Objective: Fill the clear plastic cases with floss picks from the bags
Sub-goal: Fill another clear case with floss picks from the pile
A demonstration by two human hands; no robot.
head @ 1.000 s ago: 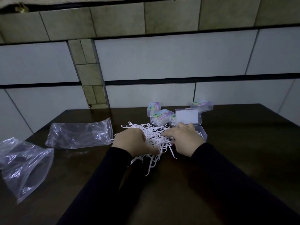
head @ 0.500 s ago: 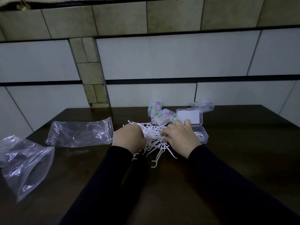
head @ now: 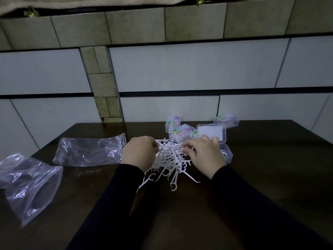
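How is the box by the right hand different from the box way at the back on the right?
The near box is open, lid up; the far box is shut. The near box holds only a few white picks; the far box looks full. The far box shows a colourful label; the near lid shows a plain white one. Both are clear plastic.

On a dark table (head: 270,168) lies a loose heap of white floss picks (head: 171,159). The left hand (head: 139,153) rests on its left edge with fingers curled into the picks, and the right hand (head: 205,154) seems to pinch some at the right edge. Just beside the right hand is an open clear case (head: 226,153), lid (head: 211,132) raised. Behind stand three closed cases (head: 180,131). Two empty clear bags (head: 90,149) lie well to the left.
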